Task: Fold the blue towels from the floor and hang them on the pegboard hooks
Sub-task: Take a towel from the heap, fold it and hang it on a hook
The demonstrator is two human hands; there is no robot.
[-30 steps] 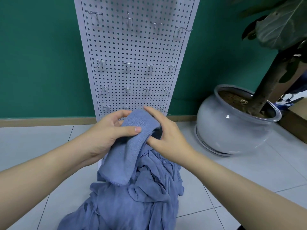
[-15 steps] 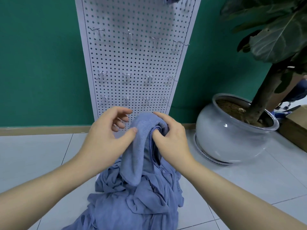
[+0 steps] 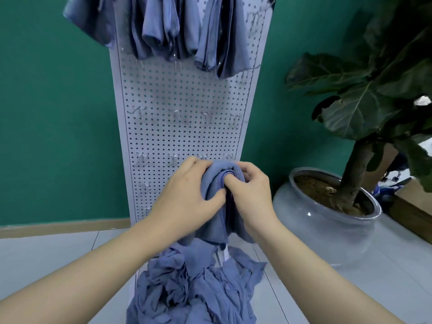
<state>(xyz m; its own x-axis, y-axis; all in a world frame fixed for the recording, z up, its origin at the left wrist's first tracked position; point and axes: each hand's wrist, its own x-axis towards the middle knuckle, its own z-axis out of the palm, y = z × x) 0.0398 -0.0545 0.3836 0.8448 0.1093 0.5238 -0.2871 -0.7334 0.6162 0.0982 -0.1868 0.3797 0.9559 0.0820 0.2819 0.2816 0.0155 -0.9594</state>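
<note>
Green wall behind, pale tiled floor (image 3: 58, 265) below. White pegboard (image 3: 187, 136) standing upright at centre, running from 12 o'clock down toward the middle of the view. Across its top, at 12 o'clock, several hung blue towels (image 3: 168, 29) draped in soft vertical folds. Below those, rows of bare wire hooks (image 3: 175, 113), small and faint against the holes. At 3 o'clock, large grey glazed plant pot (image 3: 327, 220) holding a dark-leaved plant (image 3: 364, 94). At 6 o'clock, crumpled pile of blue towels (image 3: 194, 286) on the floor at the pegboard's foot.

At centre, folded blue towel (image 3: 215, 206) raised in front of the lower pegboard, bunched into thick layers, tail hanging down toward the pile. Left hand (image 3: 187, 197) wrapped round its left side, thumb pressed across the front. Right hand (image 3: 250, 190) pinching the rolled top edge, fingers curled into the folds.

Likely light, limp and soft, with no stiffness to keep a fold unaided; prone to slumping open if released on one side. Slightly grippy nap, not slippery, not fragile. Best held at the doubled top fold, layers pinched together, so that the fold line can be draped over a free hook.
</note>
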